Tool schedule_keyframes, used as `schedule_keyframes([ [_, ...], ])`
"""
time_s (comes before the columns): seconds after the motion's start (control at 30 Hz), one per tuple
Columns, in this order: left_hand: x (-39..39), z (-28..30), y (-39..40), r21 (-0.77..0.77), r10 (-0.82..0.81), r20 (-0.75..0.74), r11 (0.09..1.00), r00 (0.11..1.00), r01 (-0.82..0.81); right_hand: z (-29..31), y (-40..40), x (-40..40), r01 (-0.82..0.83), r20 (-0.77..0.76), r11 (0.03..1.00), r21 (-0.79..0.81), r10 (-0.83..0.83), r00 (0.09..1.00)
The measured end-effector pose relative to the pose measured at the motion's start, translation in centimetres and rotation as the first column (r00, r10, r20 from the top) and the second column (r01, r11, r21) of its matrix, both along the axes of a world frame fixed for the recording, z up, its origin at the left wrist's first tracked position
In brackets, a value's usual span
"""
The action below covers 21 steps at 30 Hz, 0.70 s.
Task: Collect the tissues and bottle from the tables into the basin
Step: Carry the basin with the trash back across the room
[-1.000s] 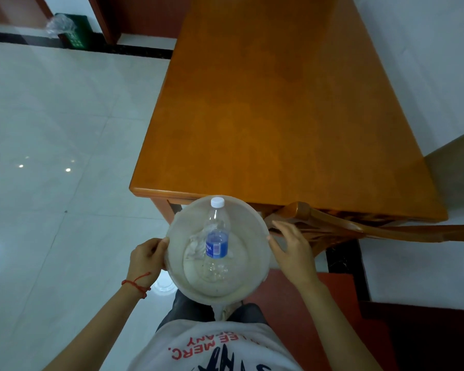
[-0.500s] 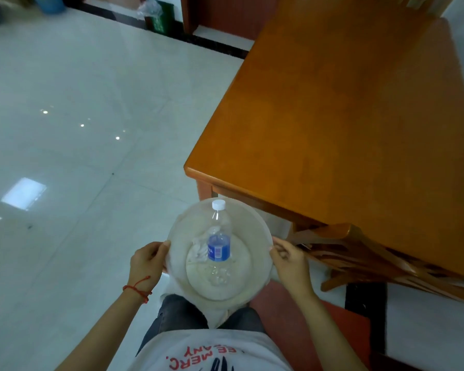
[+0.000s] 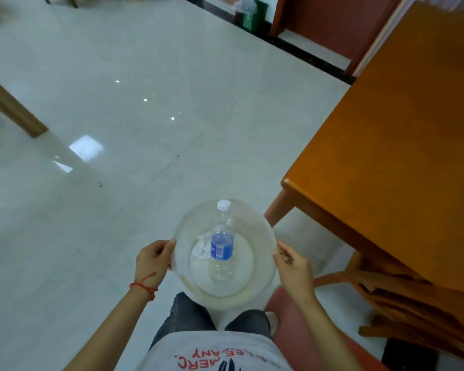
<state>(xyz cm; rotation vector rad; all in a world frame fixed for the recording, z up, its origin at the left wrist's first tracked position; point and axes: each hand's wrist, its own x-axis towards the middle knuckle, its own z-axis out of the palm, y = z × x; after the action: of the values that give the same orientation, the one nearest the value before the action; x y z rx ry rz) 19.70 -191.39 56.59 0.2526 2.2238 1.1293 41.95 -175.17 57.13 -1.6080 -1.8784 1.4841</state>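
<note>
I carry a round translucent basin (image 3: 263, 236) in front of my waist. Inside it lies a clear plastic bottle (image 3: 222, 243) with a white cap and blue label, cap pointing away from me. A crumpled white tissue (image 3: 202, 249) rests beside the bottle on its left. My left hand (image 3: 153, 258) grips the basin's left rim and wears a red string at the wrist. My right hand (image 3: 292, 266) grips the right rim.
An orange wooden table (image 3: 402, 156) stands to my right, with a wooden chair (image 3: 386, 295) tucked under its near end. Glossy white tiled floor spreads ahead and left. A wooden furniture leg (image 3: 14, 111) stands far left. A green bin (image 3: 252, 14) sits by the back wall.
My view has swung left, so the table has slid to the right edge and open floor fills the frame. Both hands still hold the basin with the bottle and tissue inside.
</note>
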Motion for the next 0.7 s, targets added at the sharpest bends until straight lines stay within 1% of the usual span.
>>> schedule_keyframes([
  [0.17, -5.5, -0.1, -3.8, -0.012, 0.092, 0.001, 0.996, 0.996, -0.092, -0.3, -2.0, -7.0, -0.075, -0.016, 0.997, -0.025, 0.074, 0.997],
  [0.23, -7.0, 0.0, -4.6, -0.011, 0.111, 0.000, 0.994, 0.994, -0.111, -0.1, -2.5, -8.9, -0.085, -0.032, 0.996, -0.033, 0.084, 0.996],
  [0.37, -10.4, 0.0, -5.8, -0.004, 0.171, 0.003, 0.985, 0.985, -0.171, -0.6, -2.8, -13.0, -0.104, -0.016, 0.994, -0.032, 0.103, 0.995],
  [0.53, -13.4, -0.4, -4.7, 0.012, 0.207, 0.020, 0.978, 0.978, -0.207, -0.9, -1.3, -16.6, -0.130, -0.015, 0.991, -0.022, 0.129, 0.991],
  [0.7, -16.8, -1.2, -1.3, 0.022, 0.216, 0.034, 0.976, 0.976, -0.217, -1.8, 2.3, -20.4, -0.128, -0.025, 0.991, -0.027, 0.127, 0.992],
])
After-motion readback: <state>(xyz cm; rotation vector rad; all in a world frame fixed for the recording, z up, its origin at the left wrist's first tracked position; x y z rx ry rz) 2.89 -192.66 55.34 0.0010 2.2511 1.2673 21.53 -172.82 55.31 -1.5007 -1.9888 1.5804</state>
